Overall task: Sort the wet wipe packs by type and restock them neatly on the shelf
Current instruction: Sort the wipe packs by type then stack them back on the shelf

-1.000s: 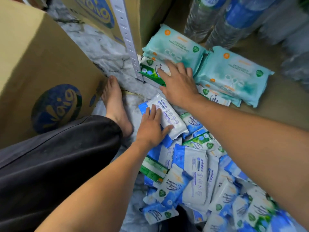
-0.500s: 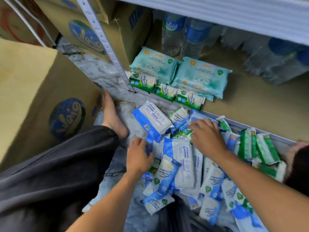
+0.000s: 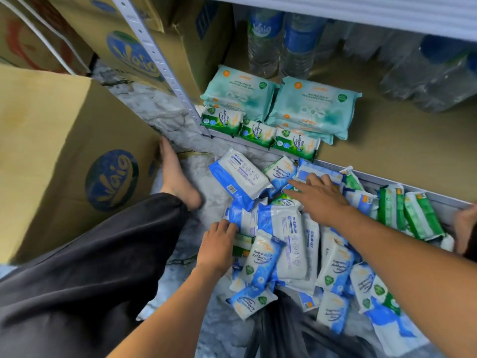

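A loose pile of blue-and-white wipe packs (image 3: 291, 244) lies on the floor in front of the bottom shelf (image 3: 402, 153). On the shelf, two stacks of teal packs (image 3: 313, 105) sit behind a row of three green pine packs (image 3: 258, 131). More green packs (image 3: 410, 213) lean at the shelf edge on the right. My right hand (image 3: 318, 196) rests fingers spread on the pile's top, over a small green pack. My left hand (image 3: 218, 245) touches the pile's left edge, fingers curled at a blue pack; no pack is lifted.
Large cardboard boxes (image 3: 62, 156) stand at the left, one beside my bare foot (image 3: 175, 177). Water bottles (image 3: 281, 42) fill the shelf's back. A grey upright post (image 3: 165, 65) marks the shelf's left corner. An upper shelf board (image 3: 361, 11) overhangs. My dark trouser leg (image 3: 82, 275) covers the lower left.
My right hand came back from the green packs on the shelf down onto the floor pile. My left hand slid lower along the pile's left edge. The camera tilted up.
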Tool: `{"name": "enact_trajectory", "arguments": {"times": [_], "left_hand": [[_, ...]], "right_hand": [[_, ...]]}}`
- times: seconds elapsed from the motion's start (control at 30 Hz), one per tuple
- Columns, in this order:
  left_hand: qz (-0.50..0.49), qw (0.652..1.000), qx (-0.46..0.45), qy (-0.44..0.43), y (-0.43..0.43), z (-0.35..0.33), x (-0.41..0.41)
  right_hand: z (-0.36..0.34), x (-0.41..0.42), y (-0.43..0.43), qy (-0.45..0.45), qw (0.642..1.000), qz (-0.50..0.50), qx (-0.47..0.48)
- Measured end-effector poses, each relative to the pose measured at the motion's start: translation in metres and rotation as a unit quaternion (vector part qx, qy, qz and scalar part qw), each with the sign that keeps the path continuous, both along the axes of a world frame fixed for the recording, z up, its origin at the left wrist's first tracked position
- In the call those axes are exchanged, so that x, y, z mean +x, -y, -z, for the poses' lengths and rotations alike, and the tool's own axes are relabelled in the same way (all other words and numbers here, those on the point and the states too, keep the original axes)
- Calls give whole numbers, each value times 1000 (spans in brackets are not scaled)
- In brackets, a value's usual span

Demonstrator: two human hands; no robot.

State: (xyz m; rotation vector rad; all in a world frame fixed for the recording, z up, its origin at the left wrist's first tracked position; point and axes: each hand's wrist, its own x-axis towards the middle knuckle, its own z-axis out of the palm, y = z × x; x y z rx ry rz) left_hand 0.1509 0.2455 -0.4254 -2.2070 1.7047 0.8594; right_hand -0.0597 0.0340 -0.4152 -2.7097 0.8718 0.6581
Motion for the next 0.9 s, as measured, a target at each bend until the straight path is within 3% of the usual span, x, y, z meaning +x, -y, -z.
{"name": "enact_trajectory", "arguments": {"times": [0.33,0.57,0.77,0.9], "left_hand": [[-10,1000,5,17,14,-3,6],[-91,991,-89,40,24,-40,-3],[-167,980,-105,-10,38,-69,-61],[-170,983,-58,-33,34,-64,-107]], "right_hand": [[-8,-11,-11,-13,997,12,-74],[-50,-51,-37,36,971,157,-176],[-62,-69,-105,68,902,422,-60],[-51,-74,-137,85,862,500,16]]}}
